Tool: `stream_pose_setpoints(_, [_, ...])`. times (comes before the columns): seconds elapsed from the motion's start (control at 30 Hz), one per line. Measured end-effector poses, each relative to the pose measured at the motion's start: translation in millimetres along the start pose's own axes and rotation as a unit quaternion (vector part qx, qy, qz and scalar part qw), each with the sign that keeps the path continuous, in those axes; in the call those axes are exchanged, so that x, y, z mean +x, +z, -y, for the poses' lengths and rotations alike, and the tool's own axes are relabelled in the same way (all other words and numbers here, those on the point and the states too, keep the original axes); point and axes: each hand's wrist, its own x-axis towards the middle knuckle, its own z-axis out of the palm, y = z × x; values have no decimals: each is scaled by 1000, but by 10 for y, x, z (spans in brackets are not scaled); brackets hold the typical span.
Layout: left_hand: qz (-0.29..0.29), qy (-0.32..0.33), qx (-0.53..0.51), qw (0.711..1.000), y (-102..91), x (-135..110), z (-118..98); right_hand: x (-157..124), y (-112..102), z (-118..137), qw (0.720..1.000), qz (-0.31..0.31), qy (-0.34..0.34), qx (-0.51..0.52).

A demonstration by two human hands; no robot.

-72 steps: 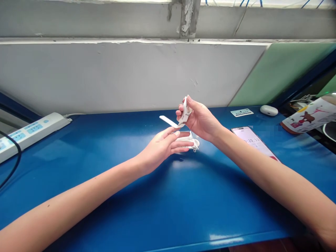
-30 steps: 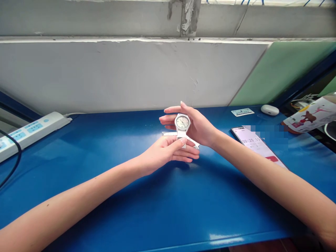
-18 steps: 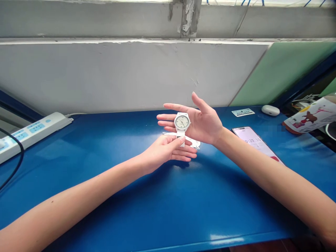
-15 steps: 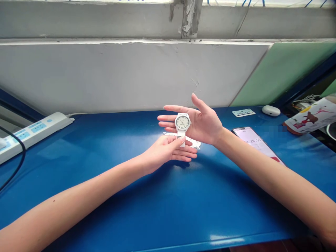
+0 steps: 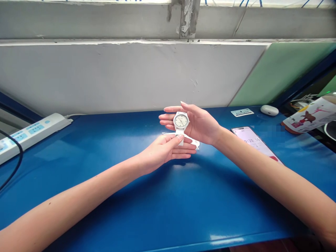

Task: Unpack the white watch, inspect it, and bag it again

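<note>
A white wristwatch (image 5: 181,121) with a round pale dial is held up above the table, its face toward me. My left hand (image 5: 168,147) pinches the lower strap, thumb on top and fingers stretched beneath it. Behind the watch, my right hand (image 5: 198,122) is spread with the palm showing and the thumb raised. The watch head lies in front of its fingers; whether they touch it I cannot tell. Behind the hands, a white item in clear wrapping (image 5: 193,141) rests on the table, partly covered.
On the blue table (image 5: 168,210), a white power strip (image 5: 34,134) with a black cable lies left. To the right are a phone (image 5: 253,141) showing a timer, a small printed card (image 5: 242,112), a white earbud case (image 5: 269,110) and a printed paper container (image 5: 309,115). A wall stands behind.
My right thumb has come down and inward, toward the watch. The pinch of my left hand on the strap is unchanged. The whole view has shifted slightly.
</note>
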Motion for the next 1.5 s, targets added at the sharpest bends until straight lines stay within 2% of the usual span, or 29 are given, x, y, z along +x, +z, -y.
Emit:
stream_pose_setpoints(0.17, [-7, 6, 17, 1000, -2, 1, -5, -4, -16, -8, 1000, 1, -11, -10])
stream_pose_setpoints(0.27, [-23, 35, 62, 997, 5, -9, 2, 2, -43, -16, 998, -16, -25, -53])
stream_pose_setpoints(0.37, [-30, 84, 144, 986, 4, -34, 16, -19, -61, 46, 985, -24, -70, -157])
stream_pose_setpoints(0.43, [-52, 131, 220, 965, -17, -50, 24, -62, -65, 140, 956, -21, -108, -273])
stream_pose_setpoints(0.5, [-94, 175, 325, 924, -59, -60, 25, -126, -64, 248, 890, -16, -138, -433])
stream_pose_setpoints(0.57, [-121, 218, 418, 874, -117, -59, 18, -197, -66, 327, 825, -12, -150, -544])
stream_pose_setpoints(0.63, [-140, 258, 519, 803, -184, -48, 14, -263, -81, 341, 782, -28, -154, -603])
stream_pose_setpoints(0.7, [-143, 294, 586, 742, -251, -26, 25, -325, -108, 285, 762, -46, -150, -629])
stream_pose_setpoints(0.73, [-140, 310, 609, 717, -281, -12, 40, -356, -124, 237, 764, -61, -151, -625])
stream_pose_setpoints(0.77, [-134, 327, 630, 691, -308, 3, 61, -388, -139, 181, 779, -72, -143, -607])
stream_pose_setpoints(0.87, [-140, 381, 673, 618, -362, 39, 149, -495, -162, 5, 858, -117, -94, -491])
stream_pose_setpoints(0.93, [-135, 414, 685, 585, -375, 51, 203, -564, -156, -96, 887, -171, -86, -419])
stream_pose_setpoints(1.0, [-124, 438, 690, 563, -375, 53, 239, -617, -144, -177, 904, -193, -97, -370])
stream_pose_setpoints(1.13, [-111, 447, 696, 551, -349, 47, 267, -668, -151, -273, 914, -208, -122, -327])
stream_pose_setpoints(1.27, [-98, 413, 702, 571, -313, 52, 284, -687, -246, -259, 904, -221, -131, -341])
stream_pose_setpoints(1.5, [-88, 242, 733, 629, -370, 91, 312, -675, -604, -159, 843, -271, -173, -431])
